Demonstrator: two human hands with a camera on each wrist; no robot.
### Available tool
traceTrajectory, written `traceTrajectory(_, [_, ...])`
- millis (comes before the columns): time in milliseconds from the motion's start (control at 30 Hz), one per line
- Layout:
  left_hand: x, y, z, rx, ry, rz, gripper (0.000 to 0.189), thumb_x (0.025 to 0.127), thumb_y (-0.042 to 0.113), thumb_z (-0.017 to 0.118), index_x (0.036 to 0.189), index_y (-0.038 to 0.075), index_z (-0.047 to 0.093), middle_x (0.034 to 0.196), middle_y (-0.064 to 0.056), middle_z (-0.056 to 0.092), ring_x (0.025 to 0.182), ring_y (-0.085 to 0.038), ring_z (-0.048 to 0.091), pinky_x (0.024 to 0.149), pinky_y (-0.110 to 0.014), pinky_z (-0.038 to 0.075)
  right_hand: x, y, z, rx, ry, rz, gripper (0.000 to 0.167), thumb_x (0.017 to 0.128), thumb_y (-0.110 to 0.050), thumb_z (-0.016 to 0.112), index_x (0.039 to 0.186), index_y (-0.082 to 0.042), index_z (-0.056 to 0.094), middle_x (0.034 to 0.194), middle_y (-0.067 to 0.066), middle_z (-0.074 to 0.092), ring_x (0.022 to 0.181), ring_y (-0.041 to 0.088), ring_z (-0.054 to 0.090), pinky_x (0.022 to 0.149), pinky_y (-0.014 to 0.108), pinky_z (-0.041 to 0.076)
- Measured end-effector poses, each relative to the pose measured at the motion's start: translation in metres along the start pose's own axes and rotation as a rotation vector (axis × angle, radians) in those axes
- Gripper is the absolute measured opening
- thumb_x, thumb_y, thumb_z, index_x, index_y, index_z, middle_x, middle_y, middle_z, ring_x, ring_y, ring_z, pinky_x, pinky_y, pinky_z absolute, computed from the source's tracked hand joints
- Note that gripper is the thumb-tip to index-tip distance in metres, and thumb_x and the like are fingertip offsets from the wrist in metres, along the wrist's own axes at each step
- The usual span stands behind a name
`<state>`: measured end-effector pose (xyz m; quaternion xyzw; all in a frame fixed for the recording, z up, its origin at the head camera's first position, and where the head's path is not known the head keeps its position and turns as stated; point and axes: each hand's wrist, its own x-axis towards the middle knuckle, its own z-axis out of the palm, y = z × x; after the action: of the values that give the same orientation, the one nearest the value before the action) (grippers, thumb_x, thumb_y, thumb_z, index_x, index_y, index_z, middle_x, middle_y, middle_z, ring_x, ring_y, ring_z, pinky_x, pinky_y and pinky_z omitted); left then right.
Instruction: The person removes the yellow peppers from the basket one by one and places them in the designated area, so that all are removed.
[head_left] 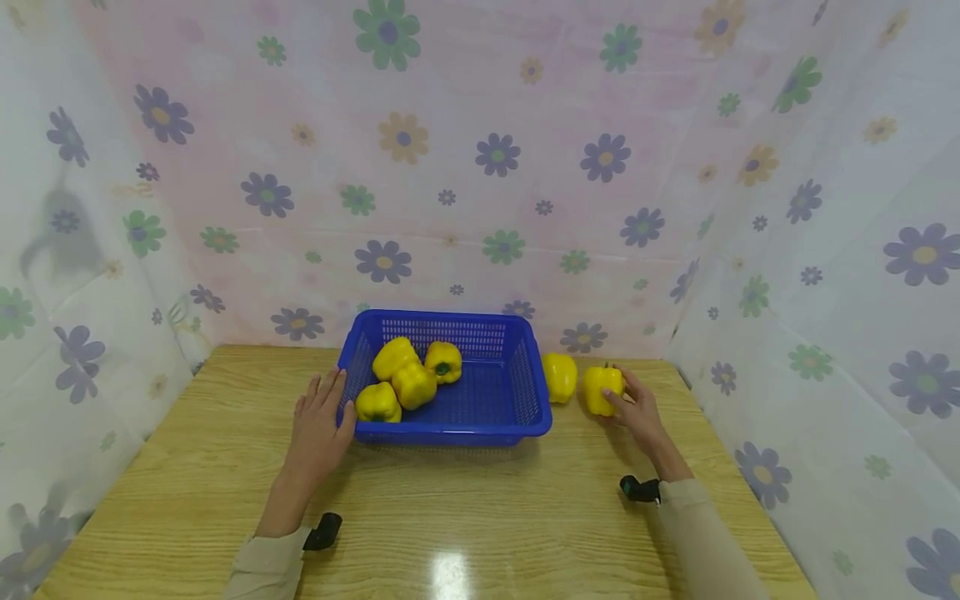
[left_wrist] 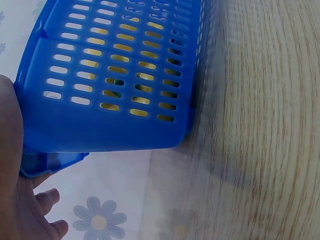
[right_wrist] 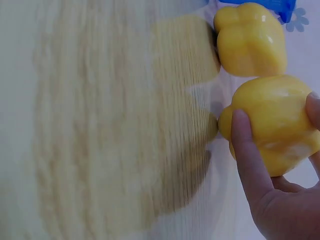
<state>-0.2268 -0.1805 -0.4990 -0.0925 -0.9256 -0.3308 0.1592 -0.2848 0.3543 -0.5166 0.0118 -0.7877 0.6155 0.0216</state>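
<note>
At the right of the table, my right hand (head_left: 637, 410) holds a yellow bell pepper (head_left: 601, 389) upright, its green stem on top. The right wrist view shows the thumb and fingers around this pepper (right_wrist: 272, 117). Another yellow bell pepper (head_left: 559, 377) stands just left of it, beside the blue basket (head_left: 450, 435). My left hand (head_left: 318, 429) rests on the basket's front left corner, its fingers extended along the left rim. From the left wrist, the basket's slotted wall (left_wrist: 105, 130) shows, with yellow peppers behind it. Several yellow bell peppers (head_left: 415, 386) lie in the basket's left half.
The wooden table (head_left: 480, 508) extends in front of the basket. A flower-patterned cloth (head_left: 465, 217) hangs behind the table and along both sides. Black wrist cameras are worn on the left (head_left: 324, 532) and right (head_left: 639, 489) wrists.
</note>
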Motion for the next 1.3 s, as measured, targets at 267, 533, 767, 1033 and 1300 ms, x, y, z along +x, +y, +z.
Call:
traceTrajectory(267, [0.000,0.000,0.000,-0.014,-0.001,-0.003,0.057,0.107,0.021,0.045,0.157,-0.004,0.033,0.164,-0.026,0.027,0.152,-0.053,0.013,0.115,-0.076,0.011,0.017,0.000,-0.006,-0.070,-0.071,0.000,0.068,0.107,-0.019,0.053,0.164,-0.009,0.017,0.162,0.034,0.020,0.133,0.053,0.045,0.084,0.048,0.060])
traceTrajectory(533, [0.000,-0.002,0.001,0.001,-0.001,-0.004,0.057,0.107,0.021,0.045,0.157,-0.004,0.033,0.164,-0.025,0.028,0.152,-0.053,0.013,0.115,-0.075,0.012,0.026,-0.003,-0.009,-0.065,-0.121,-0.004,0.067,0.107,-0.016,0.051,0.163,-0.004,0.017,0.160,0.037,0.022,0.133,0.056,0.043,0.084,0.052,0.059])
traceTrajectory(767, [0.000,-0.002,0.001,0.000,0.013,0.005,0.056,0.107,0.023,0.044,0.156,-0.004,0.034,0.163,-0.025,0.029,0.150,-0.054,0.015,0.114,-0.076,0.013,0.032,-0.004,-0.010,-0.066,-0.161,0.014,0.068,0.108,-0.017,0.049,0.163,-0.002,0.013,0.158,0.040,0.023,0.126,0.048,0.051,0.084,0.051,0.060])
traceTrajectory(1033, [0.000,-0.003,0.001,0.004,0.010,0.007,0.056,0.107,0.021,0.045,0.156,-0.005,0.034,0.163,-0.026,0.029,0.151,-0.054,0.015,0.114,-0.075,0.013,0.039,-0.013,-0.012,-0.112,-0.230,0.055,0.067,0.109,-0.014,0.046,0.162,0.001,0.007,0.157,0.043,0.019,0.133,0.057,0.042,0.089,0.053,0.058])
traceTrajectory(1300, [0.001,-0.002,0.002,0.003,0.003,-0.001,0.056,0.107,0.021,0.045,0.156,-0.004,0.034,0.164,-0.025,0.028,0.151,-0.054,0.014,0.114,-0.076,0.013,0.043,-0.026,-0.012,-0.152,-0.299,0.133,0.069,0.110,-0.013,0.042,0.163,-0.002,-0.001,0.159,0.043,0.009,0.140,0.060,0.033,0.096,0.061,0.052])
